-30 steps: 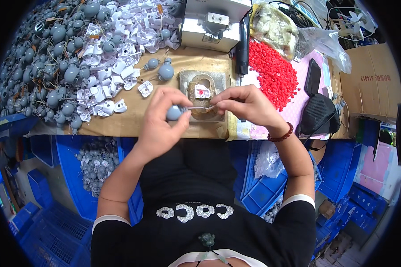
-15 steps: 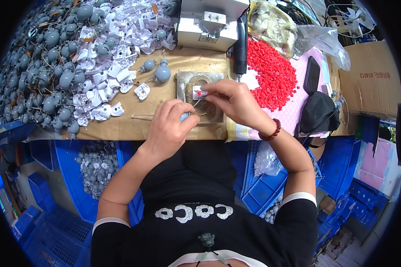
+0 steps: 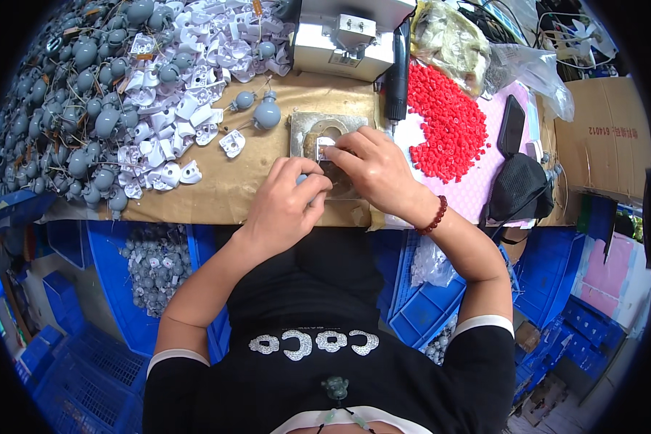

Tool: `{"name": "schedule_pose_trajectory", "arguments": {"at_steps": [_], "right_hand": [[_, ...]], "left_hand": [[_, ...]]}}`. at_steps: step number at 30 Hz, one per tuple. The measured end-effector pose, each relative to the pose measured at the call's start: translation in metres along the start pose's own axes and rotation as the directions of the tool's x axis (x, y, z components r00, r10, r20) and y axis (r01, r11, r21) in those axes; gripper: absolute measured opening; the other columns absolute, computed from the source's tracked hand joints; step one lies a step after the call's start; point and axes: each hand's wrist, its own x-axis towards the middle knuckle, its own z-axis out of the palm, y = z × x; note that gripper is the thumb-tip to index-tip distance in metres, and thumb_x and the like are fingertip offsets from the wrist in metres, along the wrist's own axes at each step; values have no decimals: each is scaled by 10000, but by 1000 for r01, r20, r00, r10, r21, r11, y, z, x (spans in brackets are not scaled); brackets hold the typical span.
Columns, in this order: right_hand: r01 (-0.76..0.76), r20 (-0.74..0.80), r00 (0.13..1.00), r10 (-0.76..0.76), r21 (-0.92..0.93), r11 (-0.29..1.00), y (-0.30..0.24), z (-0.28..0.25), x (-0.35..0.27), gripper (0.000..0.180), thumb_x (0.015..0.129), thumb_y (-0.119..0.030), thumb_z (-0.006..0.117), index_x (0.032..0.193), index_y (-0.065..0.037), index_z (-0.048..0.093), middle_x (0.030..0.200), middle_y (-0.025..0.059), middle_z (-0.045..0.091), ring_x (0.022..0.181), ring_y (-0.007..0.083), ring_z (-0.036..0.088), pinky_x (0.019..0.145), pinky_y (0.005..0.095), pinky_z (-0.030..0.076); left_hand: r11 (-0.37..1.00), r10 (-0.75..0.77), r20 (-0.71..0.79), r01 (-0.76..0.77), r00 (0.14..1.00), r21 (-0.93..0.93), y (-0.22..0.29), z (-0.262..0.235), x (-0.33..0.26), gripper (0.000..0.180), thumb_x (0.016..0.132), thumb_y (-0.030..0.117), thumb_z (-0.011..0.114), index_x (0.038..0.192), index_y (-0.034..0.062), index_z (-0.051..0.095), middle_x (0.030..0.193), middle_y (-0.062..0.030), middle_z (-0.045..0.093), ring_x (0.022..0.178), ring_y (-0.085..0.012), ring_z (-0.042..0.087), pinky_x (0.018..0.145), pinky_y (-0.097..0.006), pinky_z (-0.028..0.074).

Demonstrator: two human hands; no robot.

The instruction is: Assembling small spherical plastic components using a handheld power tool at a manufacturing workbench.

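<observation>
My left hand is closed, thumb and fingers curled around a grey rounded part, of which only a small bit shows. Just right of it, my right hand is bent into a pinch at a small white plastic part; whatever lies between those fingertips is hidden. Both hands work over a square metal plate fixture with a rounded recess, lying on the brown-covered table. The white part sits in that recess. A larger grey bulb-shaped part and a loose white part lie to the left.
Grey bulb-shaped parts and white plastic parts are heaped at left. Behind the plate stand a metal-cased machine and a black electric screwdriver. Small red pieces, a phone and a black pouch lie at right.
My right fingers have come down over the white part, covering the red piece seen there before. My left hand has shifted slightly right, and the thin stick beside it no longer shows.
</observation>
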Motion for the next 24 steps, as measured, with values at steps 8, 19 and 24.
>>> {"name": "schedule_pose_trajectory", "arguments": {"at_steps": [8, 19, 24], "right_hand": [[-95, 154, 981, 115, -133, 987, -26, -4, -5, 273, 735, -50, 638, 1002, -29, 691, 1031, 124, 589, 917, 277, 584, 797, 371, 506], [-398, 215, 910, 353, 222, 890, 16, -47, -45, 401, 832, -3, 714, 1210, -31, 583, 1213, 162, 649, 1162, 336, 617, 1005, 390, 479], [-351, 8, 936, 353, 134, 927, 29, -15, -53, 281, 798, -7, 718, 1044, -36, 586, 1054, 155, 616, 967, 328, 633, 858, 404, 521]], "left_hand": [[929, -55, -43, 67, 998, 365, 3, 5, 6, 482, 756, 6, 689, 1229, 75, 626, 1243, -134, 573, 1152, -349, 539, 931, -442, 473], [878, 21, 48, -42, 999, 477, -6, 16, 12, 464, 764, 16, 678, 1223, 77, 653, 1196, -139, 615, 1171, -316, 580, 927, -432, 471], [877, 56, 51, -73, 997, 476, -7, 14, 11, 428, 775, 4, 668, 1200, 58, 667, 1178, -151, 625, 1169, -321, 590, 926, -428, 474]]}}
